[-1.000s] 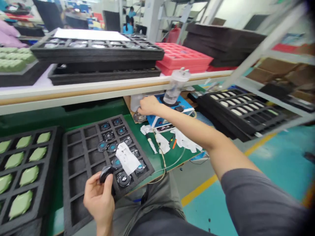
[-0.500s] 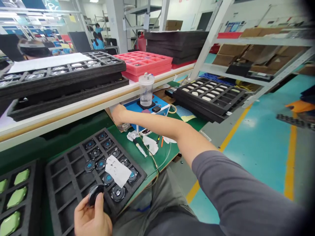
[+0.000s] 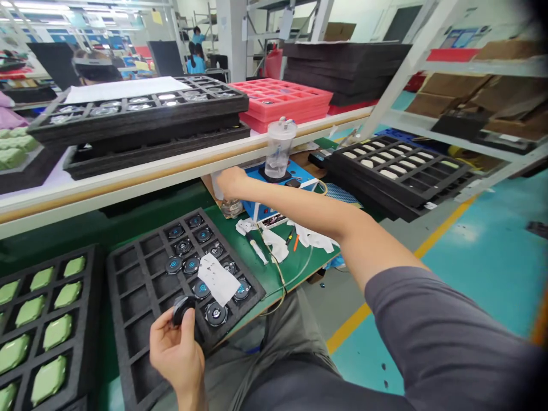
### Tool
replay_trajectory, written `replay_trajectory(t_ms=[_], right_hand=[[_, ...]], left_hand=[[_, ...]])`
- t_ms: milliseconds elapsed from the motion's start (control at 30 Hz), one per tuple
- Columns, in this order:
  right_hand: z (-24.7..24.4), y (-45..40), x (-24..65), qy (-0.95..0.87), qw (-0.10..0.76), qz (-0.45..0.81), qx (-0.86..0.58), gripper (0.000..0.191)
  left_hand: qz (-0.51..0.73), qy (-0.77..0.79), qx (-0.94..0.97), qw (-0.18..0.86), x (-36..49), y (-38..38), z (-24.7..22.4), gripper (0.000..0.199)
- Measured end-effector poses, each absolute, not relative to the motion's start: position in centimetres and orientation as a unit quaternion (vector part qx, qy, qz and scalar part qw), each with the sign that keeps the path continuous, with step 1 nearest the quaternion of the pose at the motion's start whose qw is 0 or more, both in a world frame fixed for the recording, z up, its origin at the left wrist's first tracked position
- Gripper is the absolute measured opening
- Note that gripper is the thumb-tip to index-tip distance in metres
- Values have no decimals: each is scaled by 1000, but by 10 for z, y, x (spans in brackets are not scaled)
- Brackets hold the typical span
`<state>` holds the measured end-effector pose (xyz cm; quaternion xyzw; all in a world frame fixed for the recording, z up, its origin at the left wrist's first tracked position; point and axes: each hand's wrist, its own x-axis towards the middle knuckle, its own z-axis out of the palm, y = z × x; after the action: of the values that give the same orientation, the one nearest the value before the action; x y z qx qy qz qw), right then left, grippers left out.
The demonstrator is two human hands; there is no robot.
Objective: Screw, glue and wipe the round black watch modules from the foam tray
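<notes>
Between the thumb and fingers of my left hand (image 3: 177,345) is a black round watch-like part (image 3: 183,310), held tilted on edge above the black foam tray (image 3: 128,305). Several similar black parts, some with blue centres, sit in that tray's pockets, and a white wipe (image 3: 218,278) with dark specks lies over some of them. My right arm stretches across the bench. My right hand (image 3: 232,181) is beneath the shelf edge, by a clear glass jar (image 3: 232,209) and something whitish; its fingers are hidden.
A blue box (image 3: 257,171) carries a clear lidded cup (image 3: 279,149). Crumpled wipes (image 3: 276,245), a white-tipped syringe-like tool (image 3: 258,251) and a thin tube lie nearby. Green parts fill a tray (image 3: 92,319) at left. The shelf edge (image 3: 171,177) crosses overhead, bearing red trays (image 3: 282,94).
The view has shifted left, so the scene sits farther right. My left hand still holds the black part, a little higher over the tray. My right hand stays near the jar.
</notes>
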<state>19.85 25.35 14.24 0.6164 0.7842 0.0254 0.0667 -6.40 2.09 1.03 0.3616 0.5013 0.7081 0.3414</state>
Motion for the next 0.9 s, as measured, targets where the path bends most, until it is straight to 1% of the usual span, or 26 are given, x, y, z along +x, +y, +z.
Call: replay_trajectory(t_ms=[100, 233, 367, 467, 667, 900], right_hand=[[140, 244, 211, 718, 28, 66, 693, 40], [140, 228, 227, 674, -29, 97, 732, 33], [132, 208, 236, 683, -87, 100, 718, 37], [120, 201, 237, 706, -111, 83, 695, 38], [101, 213, 226, 721, -101, 58, 683, 36], [99, 219, 223, 728, -60, 38, 682, 35]], left_hand=[[701, 504, 369, 344, -67, 19, 8, 38], [700, 507, 370, 341, -68, 19, 5, 38], [704, 501, 367, 344, -68, 18, 3, 36], [701, 495, 373, 352, -68, 18, 3, 35], [695, 501, 374, 355, -69, 14, 2, 34], [690, 498, 384, 359, -70, 13, 1, 33]])
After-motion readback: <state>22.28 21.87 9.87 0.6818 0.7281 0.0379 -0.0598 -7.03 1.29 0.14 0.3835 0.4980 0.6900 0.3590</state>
